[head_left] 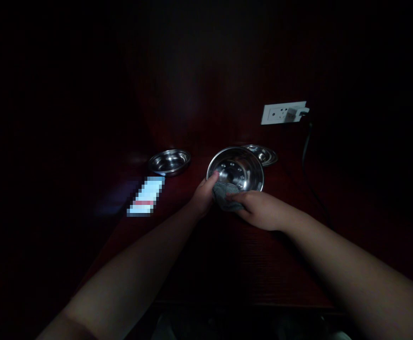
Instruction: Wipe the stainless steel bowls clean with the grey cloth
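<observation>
A shiny steel bowl [251, 165] with a ring of small round marks inside its bottom is tilted toward me above the dark red table. My left hand [204, 194] grips its left rim, thumb over the edge and the other fingers hidden behind. A grey cloth [224, 198] lies over the bowl's near rim, held in my right hand [258, 206], whose fingers are partly hidden by it. Behind the bowl, to the right, rests a round steel lid or plate [269, 156], partly covered. To the left a shallow steel dish [171, 162] stands on the table.
A lit phone-like screen [146, 196], blurred into blocks, lies near the table's left edge. A white socket panel [284, 113] with a plug is on the back wall, and a dark cable [305, 151] hangs down to the table's right side. The surroundings are very dark.
</observation>
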Motion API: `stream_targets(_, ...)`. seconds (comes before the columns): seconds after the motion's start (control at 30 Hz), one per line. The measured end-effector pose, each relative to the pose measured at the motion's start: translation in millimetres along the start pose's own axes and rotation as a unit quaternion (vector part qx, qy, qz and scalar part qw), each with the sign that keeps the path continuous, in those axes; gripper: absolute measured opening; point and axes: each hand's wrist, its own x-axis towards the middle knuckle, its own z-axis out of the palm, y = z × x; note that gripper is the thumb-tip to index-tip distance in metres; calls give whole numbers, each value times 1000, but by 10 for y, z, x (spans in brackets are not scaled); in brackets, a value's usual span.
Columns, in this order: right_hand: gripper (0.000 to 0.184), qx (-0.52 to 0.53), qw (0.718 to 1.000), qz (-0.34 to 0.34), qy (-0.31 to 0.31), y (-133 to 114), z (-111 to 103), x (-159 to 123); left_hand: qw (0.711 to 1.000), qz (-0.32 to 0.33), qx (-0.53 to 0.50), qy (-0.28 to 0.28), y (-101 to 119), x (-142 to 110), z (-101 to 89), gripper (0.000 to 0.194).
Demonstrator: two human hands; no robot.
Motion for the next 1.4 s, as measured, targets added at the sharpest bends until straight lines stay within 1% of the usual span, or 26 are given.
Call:
stream_targets(0.13,28,-1,1000,-1,1,10,8,-1,1000,0,3,11,0,2,7,35)
stream_targets(0.27,28,-2,1000,3,-2,2,4,-1,1000,6,2,7,-10,11,7,34)
stream_targets(0.4,27,-9,1000,12,-5,3,6,-2,1000,14,5,22,-20,11,-5,32)
stream_targets(0.67,24,-13,999,30,-5,5,2,-4,999,19,17,29,-32,23,-24,33)
stream_targets(0.8,26,-1,1000,20,3,10,12,-3,1000,9,10,28,-25,38,-26,37)
stream_targets(0.93,33,-10,1000,7,19,13,22,-6,998,14,-19,52,-9,40,-13,44)
stream_targets(1.03,36,-13,999,-8,30,-8,2,-21,996,19,-20,81,11,23,6,47)
stream_targets(1.13,38,22,998,-38,36,-38,-29,-34,994,7,-14,111,31,2,24,48)
stream_targets(1.2,41,44,997,-49,42,-47,-39,-31,993,2,-17,115,38,-5,29,48)
stream_targets(1.27,39,41,997,-45,45,-40,-36,-17,993,3,-15,118,38,-6,26,48)
stream_targets(1.4,30,2,999,-36,38,7,-15,15,993,-7,3,120,24,-6,11,50)
